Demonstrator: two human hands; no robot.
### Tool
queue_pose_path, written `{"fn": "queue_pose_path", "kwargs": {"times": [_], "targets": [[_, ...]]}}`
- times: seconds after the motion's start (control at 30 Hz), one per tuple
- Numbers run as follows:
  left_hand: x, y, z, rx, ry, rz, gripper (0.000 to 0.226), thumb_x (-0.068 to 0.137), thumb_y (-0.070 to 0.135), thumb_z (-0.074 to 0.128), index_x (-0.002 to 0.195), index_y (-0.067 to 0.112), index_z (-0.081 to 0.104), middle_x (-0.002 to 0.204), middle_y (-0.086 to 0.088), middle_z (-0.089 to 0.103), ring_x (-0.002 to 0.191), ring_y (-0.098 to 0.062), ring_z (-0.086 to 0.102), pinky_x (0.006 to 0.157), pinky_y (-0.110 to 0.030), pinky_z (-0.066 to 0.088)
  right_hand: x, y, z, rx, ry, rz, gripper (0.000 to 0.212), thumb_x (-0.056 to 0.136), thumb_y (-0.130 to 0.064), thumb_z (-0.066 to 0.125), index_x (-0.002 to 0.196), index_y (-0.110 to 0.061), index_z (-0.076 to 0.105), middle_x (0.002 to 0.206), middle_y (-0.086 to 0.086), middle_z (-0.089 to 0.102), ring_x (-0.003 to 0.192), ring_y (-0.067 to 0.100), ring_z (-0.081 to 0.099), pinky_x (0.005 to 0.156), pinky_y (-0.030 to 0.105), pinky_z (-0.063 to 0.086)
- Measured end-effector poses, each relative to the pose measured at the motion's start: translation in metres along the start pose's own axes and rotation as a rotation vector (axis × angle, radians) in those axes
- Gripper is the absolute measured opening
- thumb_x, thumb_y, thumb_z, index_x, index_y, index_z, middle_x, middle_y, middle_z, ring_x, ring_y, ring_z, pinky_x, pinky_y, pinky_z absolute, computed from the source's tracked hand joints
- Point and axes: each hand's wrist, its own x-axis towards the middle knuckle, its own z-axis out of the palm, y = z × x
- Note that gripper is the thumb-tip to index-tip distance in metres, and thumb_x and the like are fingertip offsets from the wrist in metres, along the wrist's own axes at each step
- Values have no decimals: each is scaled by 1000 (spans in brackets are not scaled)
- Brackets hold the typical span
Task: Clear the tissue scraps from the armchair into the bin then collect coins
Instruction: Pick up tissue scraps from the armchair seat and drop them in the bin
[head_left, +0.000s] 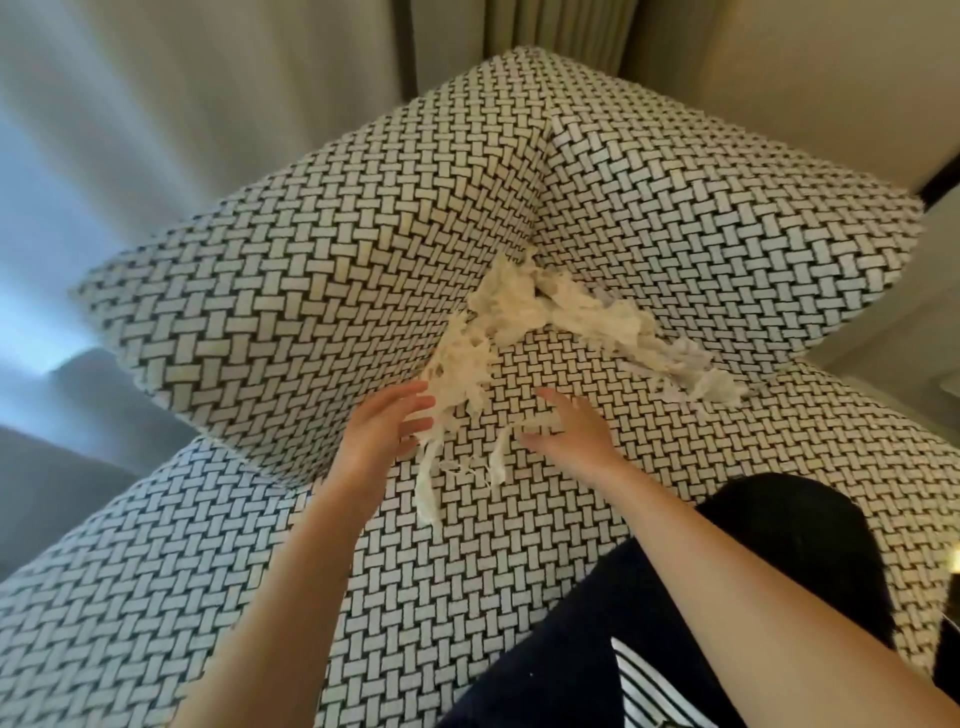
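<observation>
Shredded white tissue scraps (524, 322) lie in the back corner of the armchair seat (467, 545), strung along the creases under the backrest and armrest. One long strip trails toward me onto the seat. My left hand (387, 428) reaches in with straight fingers, its fingertips against the near strands. My right hand (569, 428) hovers open just right of those strands, palm down over the seat. No coins and no bin are in view.
The armchair has a black-and-white basket-weave cover, with its backrest cushion (291, 291) on the left and armrest (727, 223) on the right. My dark-trousered knee (769, 551) rests on the seat at the right. Curtains (182, 104) hang behind.
</observation>
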Motion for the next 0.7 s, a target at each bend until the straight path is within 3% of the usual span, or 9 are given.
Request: {"fn": "queue_pose_path", "kwargs": {"times": [0.1, 0.17, 0.23, 0.33, 0.4, 0.5, 0.6, 0.7], "targets": [[-2, -18, -8, 3, 55, -47, 16, 89, 17, 61, 103, 23, 66, 109, -2, 68, 100, -22, 64, 97, -42, 48, 7, 7, 15, -160, -78, -6, 85, 80, -56, 63, 148, -41, 15, 159, 11, -6, 144, 36, -8, 116, 49, 6], [-2, -34, -10, 107, 131, -13, 23, 83, 17, 67, 105, 23, 66, 107, 5, 66, 100, -14, 61, 96, -38, 47, 6, 10, 24, -207, -36, -106, 80, 82, -53, 63, 148, -38, 20, 159, 9, 2, 145, 33, -4, 116, 47, 8], [-4, -44, -8, 223, 215, 29, 31, 82, 19, 69, 112, 21, 63, 107, 8, 61, 93, -8, 58, 85, -28, 45, 3, 10, 33, -264, 13, -211, 72, 83, -51, 61, 146, -32, 30, 157, 6, 14, 145, 30, 4, 117, 44, 11], [-3, -54, -3, 379, 224, 69, 49, 77, 14, 72, 123, 20, 54, 116, 2, 55, 90, -19, 60, 69, -27, 50, -3, 9, 46, -260, 71, -278, 63, 86, -46, 61, 140, -23, 41, 149, 4, 29, 140, 25, 16, 113, 36, 21], [0, -61, 1, 520, 188, 122, 63, 74, 15, 77, 129, 21, 48, 121, 1, 50, 98, -23, 56, 78, -31, 51, -6, 10, 52, -247, 139, -335, 50, 88, -39, 60, 133, -19, 49, 141, 2, 39, 134, 21, 25, 108, 31, 29], [3, -66, 7, 594, 165, 169, 75, 71, 12, 78, 136, 21, 41, 132, 0, 39, 108, -17, 50, 86, -26, 45, -9, 15, 53, -319, 165, -447, 30, 92, -28, 57, 119, -15, 58, 129, 0, 49, 124, 18, 36, 104, 28, 34], [10, -66, 11, 634, 146, 210, 82, 68, 5, 79, 138, 19, 37, 137, -1, 36, 117, -19, 48, 93, -31, 46, -8, 19, 48, -325, 140, -495, 27, 93, -22, 54, 118, -12, 60, 124, 1, 52, 119, 16, 41, 101, 26, 37], [14, -64, 19, 608, 167, 175, 88, 67, 12, 81, 140, 18, 33, 133, 2, 34, 113, -15, 44, 95, -29, 43, -7, 20, 41, -255, 126, -475, 20, 92, -19, 56, 110, -13, 63, 112, 0, 57, 108, 14, 49, 93, 25, 42]]}}
